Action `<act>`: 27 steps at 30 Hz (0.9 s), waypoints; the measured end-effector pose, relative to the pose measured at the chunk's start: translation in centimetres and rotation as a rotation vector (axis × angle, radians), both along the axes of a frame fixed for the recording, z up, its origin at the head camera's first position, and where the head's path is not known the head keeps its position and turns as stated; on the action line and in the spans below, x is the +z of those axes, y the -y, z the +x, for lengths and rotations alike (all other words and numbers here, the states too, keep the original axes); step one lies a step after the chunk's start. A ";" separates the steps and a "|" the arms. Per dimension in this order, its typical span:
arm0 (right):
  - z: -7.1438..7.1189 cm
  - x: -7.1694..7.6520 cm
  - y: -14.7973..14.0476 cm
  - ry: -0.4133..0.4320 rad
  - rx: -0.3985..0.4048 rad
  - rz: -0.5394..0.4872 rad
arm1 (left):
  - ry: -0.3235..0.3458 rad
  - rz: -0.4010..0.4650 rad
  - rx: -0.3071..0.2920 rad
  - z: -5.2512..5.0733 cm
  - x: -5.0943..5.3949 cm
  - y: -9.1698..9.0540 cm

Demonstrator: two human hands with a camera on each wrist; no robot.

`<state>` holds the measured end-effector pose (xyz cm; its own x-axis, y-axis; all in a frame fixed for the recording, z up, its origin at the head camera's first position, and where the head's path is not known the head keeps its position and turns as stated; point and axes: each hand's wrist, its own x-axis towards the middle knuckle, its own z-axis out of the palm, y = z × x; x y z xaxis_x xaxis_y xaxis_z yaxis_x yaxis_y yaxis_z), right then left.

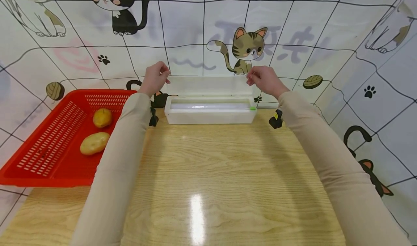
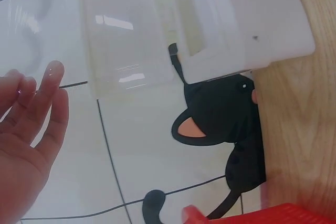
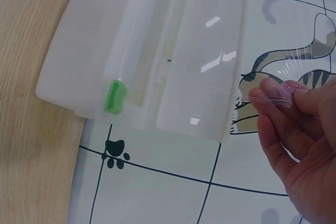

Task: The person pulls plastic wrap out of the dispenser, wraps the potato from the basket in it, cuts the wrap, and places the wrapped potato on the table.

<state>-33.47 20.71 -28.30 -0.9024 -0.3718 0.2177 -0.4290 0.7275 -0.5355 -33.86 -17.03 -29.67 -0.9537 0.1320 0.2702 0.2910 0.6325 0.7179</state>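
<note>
A white cling film dispenser box (image 1: 210, 116) stands at the back of the table with its lid (image 1: 208, 85) raised. Inside lies a pale roll, and a green slide cutter (image 3: 115, 97) sits near the right end. Beyond the lid's left corner, my left hand (image 1: 156, 77) pinches an edge of clear cling film (image 2: 23, 24). On the other side my right hand (image 1: 264, 80) grips the film too, which wrinkles at its fingertips in the right wrist view. Being see-through, the film's stretch between the hands is hard to make out.
On the left is a red plastic basket (image 1: 62, 177) holding a round yellow potato-like item (image 1: 102, 118) and an oblong potato (image 1: 95, 143). A cat-patterned sheet (image 1: 185, 29) covers the wall behind. Wooden tabletop (image 1: 221, 173) extends in front of the box.
</note>
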 end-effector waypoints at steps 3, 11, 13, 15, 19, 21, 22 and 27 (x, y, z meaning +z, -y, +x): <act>0.0 0.5 -0.2 -0.013 -0.011 0.001 | 0.000 -0.002 0.003 0.0 0.6 -0.2; 0.2 1.4 -0.3 -0.051 -0.040 -0.026 | -0.035 -0.003 0.017 -0.4 1.8 -0.6; 0.3 1.4 -0.2 -0.075 -0.055 -0.050 | -0.038 -0.003 0.024 -0.4 2.1 -0.6; 0.4 1.4 0.0 -0.108 -0.073 -0.071 | -0.044 -0.004 0.032 -0.4 2.4 -0.6; 0.4 1.6 0.4 -0.167 -0.109 -0.128 | -0.064 -0.001 0.049 -0.4 2.9 -0.4; 0.5 1.8 0.7 -0.182 -0.128 -0.151 | -0.067 0.010 0.062 -0.4 3.2 -0.4; 0.5 1.9 0.8 -0.191 -0.137 -0.159 | -0.069 0.016 0.068 -0.4 3.4 -0.3; 0.6 2.2 1.4 -0.253 -0.187 -0.169 | -0.079 0.052 0.087 -0.2 4.2 -0.4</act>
<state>-32.86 19.28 -26.13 -0.8609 -0.1451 0.4876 -0.4316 0.7158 -0.5490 -34.05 -16.61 -25.42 -0.9363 0.0338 0.3495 0.2938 0.6204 0.7271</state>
